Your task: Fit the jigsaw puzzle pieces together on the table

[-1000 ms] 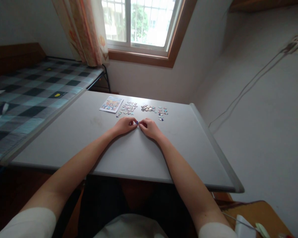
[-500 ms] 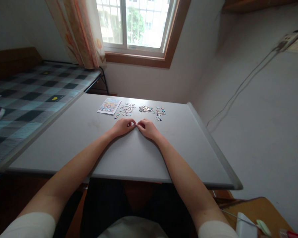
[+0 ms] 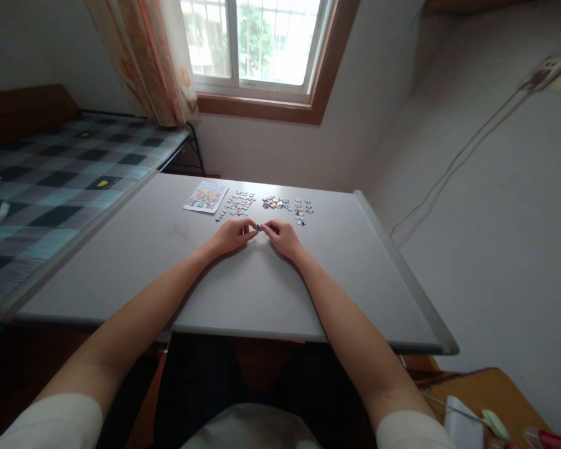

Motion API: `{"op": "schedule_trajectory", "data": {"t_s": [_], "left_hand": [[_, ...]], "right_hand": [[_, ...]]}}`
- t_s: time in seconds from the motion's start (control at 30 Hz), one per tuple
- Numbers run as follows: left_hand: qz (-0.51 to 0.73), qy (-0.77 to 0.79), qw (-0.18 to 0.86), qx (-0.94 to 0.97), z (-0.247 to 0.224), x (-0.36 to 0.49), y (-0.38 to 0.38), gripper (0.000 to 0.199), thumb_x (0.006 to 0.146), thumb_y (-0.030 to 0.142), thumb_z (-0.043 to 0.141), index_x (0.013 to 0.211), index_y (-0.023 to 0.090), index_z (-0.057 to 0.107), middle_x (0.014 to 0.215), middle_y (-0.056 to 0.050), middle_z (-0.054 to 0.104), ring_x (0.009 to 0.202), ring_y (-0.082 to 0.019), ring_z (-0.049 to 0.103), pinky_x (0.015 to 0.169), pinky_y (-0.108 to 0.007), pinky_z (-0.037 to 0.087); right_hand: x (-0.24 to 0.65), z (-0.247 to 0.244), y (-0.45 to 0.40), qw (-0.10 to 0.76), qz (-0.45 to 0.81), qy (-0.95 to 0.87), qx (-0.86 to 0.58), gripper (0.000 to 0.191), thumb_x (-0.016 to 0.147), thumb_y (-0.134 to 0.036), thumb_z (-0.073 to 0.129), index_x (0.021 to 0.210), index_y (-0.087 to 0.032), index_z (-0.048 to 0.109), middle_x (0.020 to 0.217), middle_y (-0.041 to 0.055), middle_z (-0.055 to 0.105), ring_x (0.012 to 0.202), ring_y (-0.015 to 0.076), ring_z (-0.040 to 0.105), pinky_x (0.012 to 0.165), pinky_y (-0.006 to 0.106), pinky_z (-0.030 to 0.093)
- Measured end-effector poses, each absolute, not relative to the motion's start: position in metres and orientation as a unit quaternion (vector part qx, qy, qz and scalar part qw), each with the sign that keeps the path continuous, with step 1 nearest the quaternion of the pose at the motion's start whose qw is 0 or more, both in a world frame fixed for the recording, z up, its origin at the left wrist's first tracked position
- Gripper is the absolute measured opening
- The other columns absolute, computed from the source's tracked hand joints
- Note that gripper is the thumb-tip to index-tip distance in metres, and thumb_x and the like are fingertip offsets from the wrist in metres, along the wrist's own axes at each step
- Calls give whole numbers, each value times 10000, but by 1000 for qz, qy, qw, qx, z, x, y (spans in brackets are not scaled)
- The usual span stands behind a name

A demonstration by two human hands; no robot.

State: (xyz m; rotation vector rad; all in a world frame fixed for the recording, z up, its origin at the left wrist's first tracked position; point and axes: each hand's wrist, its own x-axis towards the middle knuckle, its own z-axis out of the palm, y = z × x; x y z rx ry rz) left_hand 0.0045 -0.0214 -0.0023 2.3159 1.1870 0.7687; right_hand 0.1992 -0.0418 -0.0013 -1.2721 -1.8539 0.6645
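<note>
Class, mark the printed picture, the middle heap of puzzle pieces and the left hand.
Printed picture (image 3: 206,197): head view, sheet's centre.
Middle heap (image 3: 275,202): head view, pieces at its centre.
Left hand (image 3: 232,236): head view, back of hand.

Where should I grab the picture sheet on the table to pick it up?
Probably best by its left edge, coming from the left: the picture sheet looks thin and lies flat on the table, and loose puzzle pieces lie close by its right edge.
</note>
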Motion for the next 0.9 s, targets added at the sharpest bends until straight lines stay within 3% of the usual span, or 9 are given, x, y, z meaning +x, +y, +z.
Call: {"op": "schedule_trajectory", "data": {"t_s": [0.13,0.27,0.43,0.67,0.9], "left_hand": [[285,420,216,834,-2,4,-22,322,819,435,599,971,167,692,628,17,579,550,-98,473,567,-215,370],[305,421,204,830,-2,5,-23,324,827,445,595,943,159,692,606,23,564,538,-92,459,557,-212,361],[302,422,202,831,-3,6,-22,299,842,432,574,864,152,679,596,22,563,530,-87,451,547,-208,349],[305,426,218,823,-4,6,-21,319,845,447,566,812,146,666,596,21,553,532,-88,439,537,-211,334],[292,426,215,829,-1,6,-22,299,856,404,534,927,164,698,598,18,557,532,-99,448,556,-222,345]], "right_hand": [[201,-3,-38,415,289,-701,-504,284,847,-376,533,792,-134,671,656,-1,594,611,102,474,619,237,366],[200,-2,-41,390,285,-716,-504,264,833,-353,537,783,-135,676,642,-8,584,606,98,468,608,235,350],[198,-1,-43,372,269,-731,-504,249,834,-340,547,807,-139,690,682,3,618,635,99,483,636,233,368],[199,-4,-40,397,285,-728,-480,330,822,-461,587,832,-154,707,763,30,644,644,102,519,650,240,425],[215,2,-34,458,203,-666,-552,237,825,-358,577,759,-158,684,775,50,673,676,128,566,691,262,449]]}}
